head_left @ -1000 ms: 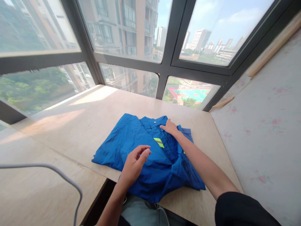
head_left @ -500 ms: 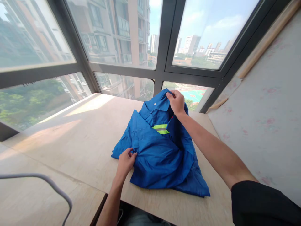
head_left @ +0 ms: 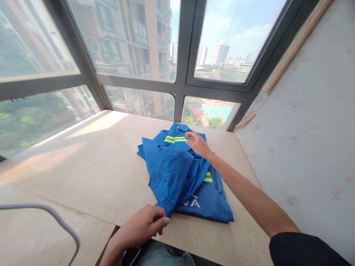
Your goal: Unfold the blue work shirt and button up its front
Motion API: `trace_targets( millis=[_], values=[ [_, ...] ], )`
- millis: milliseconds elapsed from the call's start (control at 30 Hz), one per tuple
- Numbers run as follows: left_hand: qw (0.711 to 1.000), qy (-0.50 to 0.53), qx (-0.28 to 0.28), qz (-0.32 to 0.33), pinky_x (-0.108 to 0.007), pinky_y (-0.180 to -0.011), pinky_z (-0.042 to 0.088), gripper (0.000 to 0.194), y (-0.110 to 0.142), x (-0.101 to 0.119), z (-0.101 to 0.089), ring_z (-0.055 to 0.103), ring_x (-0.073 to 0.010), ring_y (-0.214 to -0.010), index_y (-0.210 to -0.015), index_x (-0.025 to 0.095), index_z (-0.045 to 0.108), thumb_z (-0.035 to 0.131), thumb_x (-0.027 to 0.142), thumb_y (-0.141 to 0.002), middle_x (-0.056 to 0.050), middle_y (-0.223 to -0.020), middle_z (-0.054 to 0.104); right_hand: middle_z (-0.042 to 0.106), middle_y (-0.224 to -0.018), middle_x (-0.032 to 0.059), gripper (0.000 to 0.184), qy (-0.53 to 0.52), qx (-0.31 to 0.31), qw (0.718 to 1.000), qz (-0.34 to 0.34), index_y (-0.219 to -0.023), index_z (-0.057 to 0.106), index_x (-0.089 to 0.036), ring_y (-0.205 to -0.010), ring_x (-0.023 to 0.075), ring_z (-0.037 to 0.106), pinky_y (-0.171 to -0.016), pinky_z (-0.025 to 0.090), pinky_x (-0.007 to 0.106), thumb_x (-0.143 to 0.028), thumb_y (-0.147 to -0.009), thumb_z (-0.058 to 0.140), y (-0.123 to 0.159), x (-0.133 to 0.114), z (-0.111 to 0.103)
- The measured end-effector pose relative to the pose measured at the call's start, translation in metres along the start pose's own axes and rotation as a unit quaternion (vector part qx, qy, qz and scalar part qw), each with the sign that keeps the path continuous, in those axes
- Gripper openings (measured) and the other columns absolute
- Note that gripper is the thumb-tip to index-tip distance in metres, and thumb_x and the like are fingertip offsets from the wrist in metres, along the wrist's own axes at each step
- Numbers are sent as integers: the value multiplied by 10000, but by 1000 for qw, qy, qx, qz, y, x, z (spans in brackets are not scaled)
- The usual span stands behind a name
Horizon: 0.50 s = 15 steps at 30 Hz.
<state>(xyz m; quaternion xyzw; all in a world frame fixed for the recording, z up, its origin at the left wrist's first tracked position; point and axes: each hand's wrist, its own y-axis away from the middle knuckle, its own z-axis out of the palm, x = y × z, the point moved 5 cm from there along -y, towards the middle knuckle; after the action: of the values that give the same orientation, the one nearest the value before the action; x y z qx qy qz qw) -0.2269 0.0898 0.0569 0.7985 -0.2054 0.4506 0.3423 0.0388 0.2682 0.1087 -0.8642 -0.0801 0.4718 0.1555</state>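
soft floppy blue shirt (head_left: 177, 170), left hand (head_left: 144, 227) pinches its near corner, right hand (head_left: 198, 144) lies flat and open by the collar; grab hems

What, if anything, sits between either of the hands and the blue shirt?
Nothing visible. The left hand pinches the near corner of the blue shirt at the table edge; the right hand rests flat on its far, collar end. Both touch the cloth directly.
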Motion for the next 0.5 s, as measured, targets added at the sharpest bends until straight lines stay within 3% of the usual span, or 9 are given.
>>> trace_targets(
  millis=[33,100,167,233,300,367,433,500],
  values=[
    [999,-7,47,24,-262,-616,467,329,-4,6,-7,643,-179,-661,-734,215,698,537,458,-887,-40,-708,709,629,-1302,128,464,14,-59,998,-15,-1286,581,-165,-1224,239,592,-1097,438,449,-280,-836,578,24,0,17],
    [976,-21,204,66,-303,-710,500,295,-15,12,-29,663,-211,-781,-841,228,720,551,467,-877,-62,-839,736,518,-1459,154,630,42,-152,987,-23,-1404,518,-171,-1363,273,483,-1172,349,484,-393,-832,661,74,0,45],
    [922,-44,377,82,-374,-816,524,322,-21,5,-52,662,-268,-964,-1003,224,707,595,469,-825,-103,-1026,730,335,-1584,205,884,65,-220,973,-2,-1494,426,-144,-1490,333,283,-1210,258,537,-541,-770,742,122,0,66],
    [882,-71,460,71,-463,-914,515,487,-29,-10,-64,607,-326,-1149,-1172,196,642,616,499,-791,-155,-1226,663,193,-1631,224,1100,86,-266,960,17,-1560,311,-144,-1523,365,159,-1214,203,585,-649,-697,769,164,-3,78],
    [883,-39,467,26,-492,-930,514,658,-40,-29,-66,581,-349,-1209,-1276,170,563,653,551,-749,-194,-1309,607,114,-1642,229,1225,110,-295,949,11,-1591,221,-144,-1529,385,91,-1214,143,619,-664,-644,798,197,-9,86],
    [902,36,430,-12,-453,-872,539,780,-51,-43,-58,637,-326,-1118,-1324,151,503,691,580,-701,-212,-1313,590,100,-1641,234,1270,136,-290,947,-7,-1594,204,-126,-1526,400,87,-1212,123,638,-623,-612,839,216,-13,88],
    [911,113,397,-24,-392,-762,550,854,-59,-48,-47,691,-259,-906,-1348,136,459,715,577,-663,-192,-1221,623,206,-1625,225,1111,152,-251,956,-24,-1576,274,-129,-1511,382,198,-1214,189,615,-482,-686,839,222,-14,84],
    [910,160,381,-18,-341,-665,522,896,-65,-45,-37,661,-197,-710,-1360,121,431,724,564,-638,-104,-990,671,385,-1559,201,854,153,-196,968,-36,-1525,401,-154,-1447,342,369,-1191,310,563,-315,-776,776,220,-11,78]
  ],
)
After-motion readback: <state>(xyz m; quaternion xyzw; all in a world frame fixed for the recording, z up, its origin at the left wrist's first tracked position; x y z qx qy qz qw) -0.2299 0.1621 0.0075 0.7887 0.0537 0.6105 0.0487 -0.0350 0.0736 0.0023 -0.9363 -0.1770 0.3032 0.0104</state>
